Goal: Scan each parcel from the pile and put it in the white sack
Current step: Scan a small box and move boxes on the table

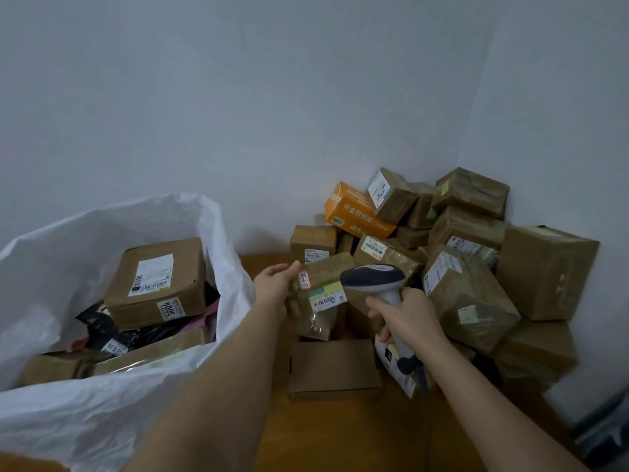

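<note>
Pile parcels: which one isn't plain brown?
The orange box near the top of the pile, lying tilted against the wall with white printed characters on its side. The other boxes showing there are brown cardboard.

Two bare forearms reach in from the bottom edge, each ending in an ungloved hand: the left hand [276,280] and the right hand [406,316]. No sleeve covers either arm as far as the view runs (elbows and upper arms fall outside it). Fingers carry no rings, and both wrists are plain.
</note>
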